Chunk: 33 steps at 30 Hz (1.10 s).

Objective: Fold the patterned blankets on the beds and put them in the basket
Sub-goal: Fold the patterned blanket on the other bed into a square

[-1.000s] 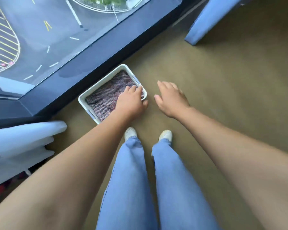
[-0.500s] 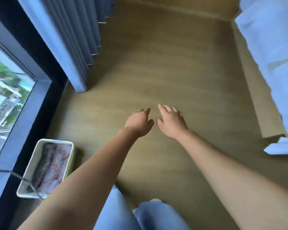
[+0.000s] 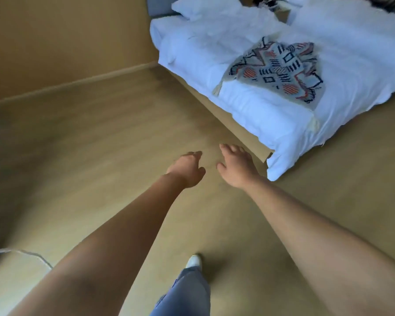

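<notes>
A patterned blanket (image 3: 281, 69), grey with black, orange and blue shapes, lies spread and rumpled on the white bed (image 3: 214, 65) at the upper right. My left hand (image 3: 187, 169) and my right hand (image 3: 235, 166) hang side by side over the wooden floor, well short of the bed's near corner. Both hands hold nothing and their fingers are loosely apart. The basket is out of view.
Wooden floor (image 3: 89, 156) fills the middle and left. A tan wall (image 3: 55, 42) runs along the upper left. A thin cable (image 3: 21, 253) lies at the lower left edge. My jeans leg and white shoe (image 3: 193, 262) show at the bottom.
My left hand has left the folded blanket in the basket by the window. The view has swung right, away from the basket, and the bed with the patterned blanket has come into sight.
</notes>
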{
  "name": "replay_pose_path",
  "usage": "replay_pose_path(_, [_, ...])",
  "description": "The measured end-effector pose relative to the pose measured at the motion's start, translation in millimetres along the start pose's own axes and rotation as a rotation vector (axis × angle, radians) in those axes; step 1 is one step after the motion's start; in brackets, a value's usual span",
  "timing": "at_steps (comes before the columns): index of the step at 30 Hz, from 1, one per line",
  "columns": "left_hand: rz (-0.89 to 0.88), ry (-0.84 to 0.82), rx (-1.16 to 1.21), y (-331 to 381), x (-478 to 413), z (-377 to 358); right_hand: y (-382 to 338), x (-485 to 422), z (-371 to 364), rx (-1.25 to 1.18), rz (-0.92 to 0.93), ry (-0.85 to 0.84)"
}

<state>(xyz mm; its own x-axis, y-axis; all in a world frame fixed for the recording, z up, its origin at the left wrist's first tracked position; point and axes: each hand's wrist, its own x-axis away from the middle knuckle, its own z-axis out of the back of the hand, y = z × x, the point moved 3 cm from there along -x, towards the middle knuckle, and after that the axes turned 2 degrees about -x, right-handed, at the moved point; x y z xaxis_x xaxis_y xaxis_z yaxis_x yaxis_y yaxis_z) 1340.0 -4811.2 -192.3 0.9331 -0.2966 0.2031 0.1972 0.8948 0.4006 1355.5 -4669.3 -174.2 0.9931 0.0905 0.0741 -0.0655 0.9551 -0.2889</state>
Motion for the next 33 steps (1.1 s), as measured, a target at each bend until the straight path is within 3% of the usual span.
replay_pose_path(13, [-0.350, -0.118, -0.118, 225, -284, 2, 251, -138, 123, -0.039, -0.336, 0.150])
replay_pose_path(23, [-0.304, -0.140, -0.073, 392, -456, -32, 465, -239, 202, 0.011, -0.307, 0.131])
replay_pose_path(33, [-0.217, -0.117, 0.027, 502, -646, -38, 627, -392, 265, 0.061, -0.213, 0.094])
